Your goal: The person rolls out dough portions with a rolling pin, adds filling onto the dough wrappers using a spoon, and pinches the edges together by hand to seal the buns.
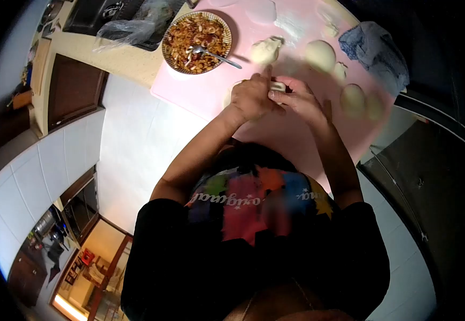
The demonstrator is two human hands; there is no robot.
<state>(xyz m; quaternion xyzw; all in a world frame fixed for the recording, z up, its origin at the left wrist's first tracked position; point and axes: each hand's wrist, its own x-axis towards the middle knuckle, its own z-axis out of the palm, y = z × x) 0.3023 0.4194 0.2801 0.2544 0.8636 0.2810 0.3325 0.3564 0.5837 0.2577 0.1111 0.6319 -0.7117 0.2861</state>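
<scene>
My left hand (252,97) bends over a piece of pale dough (278,86), its fingers curled down on it and partly hiding it. From the other side, my right hand (303,101) pinches the dough's edge between thumb and fingers. Just beyond the hands lies a gathered, lumpy dough piece (266,51) with a twisted end. To the left stands a plate (167,55) with a fluted rim, heaped with a chopped reddish-brown filling (200,38). A metal spoon (219,56) rests in the filling, its handle over the rim.
The pink mat (291,136) carries round dough pieces (319,56) at right, a smaller scrap (340,70), dough rounds (353,100) near the right edge and flour (290,27). A blue cloth (374,51) lies at the far right corner. A plastic bag (136,29) sits by the sink (91,18).
</scene>
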